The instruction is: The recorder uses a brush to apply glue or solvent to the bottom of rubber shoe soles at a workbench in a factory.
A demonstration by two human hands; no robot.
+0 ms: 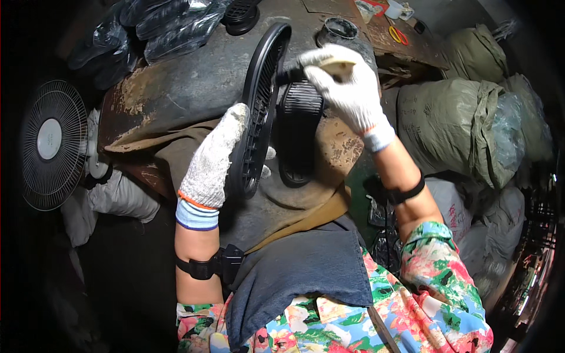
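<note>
My left hand (215,150), in a white knit glove, grips a black shoe sole (254,126) by its side. The sole stands tilted up on its edge, its ribbed, hollow inner face turned to the right. My right hand (348,88), gloved too, is closed on a dark-ended brush (289,75), mostly hidden by the fingers. Its dark end is at the sole's inner face; whether it touches cannot be made out. A second black sole (301,132) lies just right of the held one, ribbed side up, on the cloth-covered work surface.
A round dark pot (338,29) stands behind my right hand. Plastic-wrapped black soles (182,29) lie at the far left, beside another sole (240,15). Yellow-handled scissors (398,35) rest at the far right. A fan (53,141) is on the left, stuffed sacks (447,117) on the right.
</note>
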